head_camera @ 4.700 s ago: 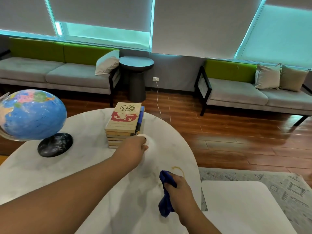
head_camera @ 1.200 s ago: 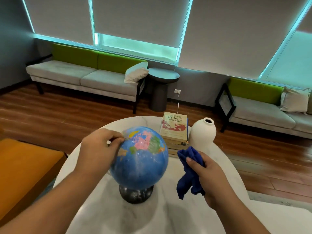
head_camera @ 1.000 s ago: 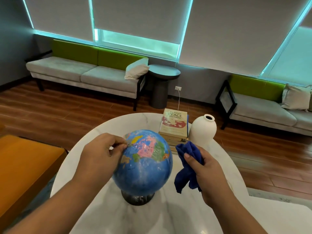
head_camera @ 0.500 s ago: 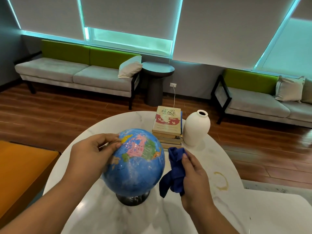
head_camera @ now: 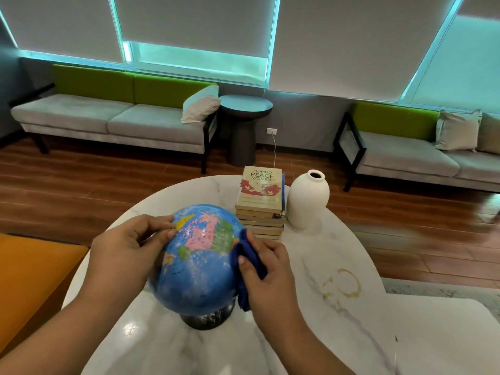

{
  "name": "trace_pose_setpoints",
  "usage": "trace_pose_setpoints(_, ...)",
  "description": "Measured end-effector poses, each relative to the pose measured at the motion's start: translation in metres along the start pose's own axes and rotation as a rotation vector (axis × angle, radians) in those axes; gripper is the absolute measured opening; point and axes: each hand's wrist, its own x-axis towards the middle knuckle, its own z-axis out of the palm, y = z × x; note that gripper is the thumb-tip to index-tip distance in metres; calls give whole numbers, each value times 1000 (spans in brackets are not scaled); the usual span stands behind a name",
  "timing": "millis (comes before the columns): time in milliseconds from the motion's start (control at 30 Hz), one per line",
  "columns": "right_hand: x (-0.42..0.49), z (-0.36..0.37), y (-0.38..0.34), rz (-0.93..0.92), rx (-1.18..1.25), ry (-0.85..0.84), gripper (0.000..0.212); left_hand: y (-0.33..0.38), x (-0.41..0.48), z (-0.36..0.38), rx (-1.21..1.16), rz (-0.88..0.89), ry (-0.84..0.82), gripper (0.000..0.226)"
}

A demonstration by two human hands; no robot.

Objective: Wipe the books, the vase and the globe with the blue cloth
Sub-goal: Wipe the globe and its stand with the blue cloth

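the cloth has finally met the globe. half a second back the right hand (head_camera: 267, 274) held the blue cloth (head_camera: 250, 257) bunched and dangling just beside the globe (head_camera: 197, 266). now it presses that cloth against the globe's right flank, thumb and fingers curled round the wad, with a tail of it hanging below the hand. the left hand (head_camera: 127, 250) has kept its post on the upper left of the sphere, fingers curled against it and gripping it steady.

the globe stands upright on the near part of the marble bench (head_camera: 151, 336). behind it the stack of books (head_camera: 261, 196) and the white vase (head_camera: 308, 201) stand close together, with nobody touching them.

to my eye the globe is now the piece in hand and its wiping is only beginning, since the cloth covers one patch on the right. whether the books and vase are already done i cannot say. a brown ring stain (head_camera: 342, 286) marks the bench to the right.
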Motion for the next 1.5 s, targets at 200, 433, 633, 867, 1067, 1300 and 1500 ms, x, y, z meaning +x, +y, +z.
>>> trace_pose_setpoints(200, 7, -10, -2, -1, -6, 5, 41, 1, -4, 5, -23, -4, 3, 23)
trace_pose_setpoints(433, 19, -13, -19, -189, -143, -166, 52, 5, -6, 4, 19, -7, 1, 25)
trace_pose_setpoints(633, 28, -16, -21, -207, -221, -221, 51, 11, -8, 6, 32, 5, -9, 23)
trace_pose_setpoints(867, 40, -27, -33, -163, -213, -264, 46, 11, -8, 4, 11, -29, -18, 16)
trace_pose_setpoints(1067, 41, -15, -47, -335, -502, -449, 44, 9, -6, 4, 50, -45, -32, 15)
trace_pose_setpoints(1300, 70, -22, -49, -152, -438, -347, 38, 13, -8, 4, 66, -45, -29, 14)
trace_pose_setpoints(1500, 76, -17, -65, -237, -612, -530, 39, 20, -10, 3, 83, -53, -40, 13)
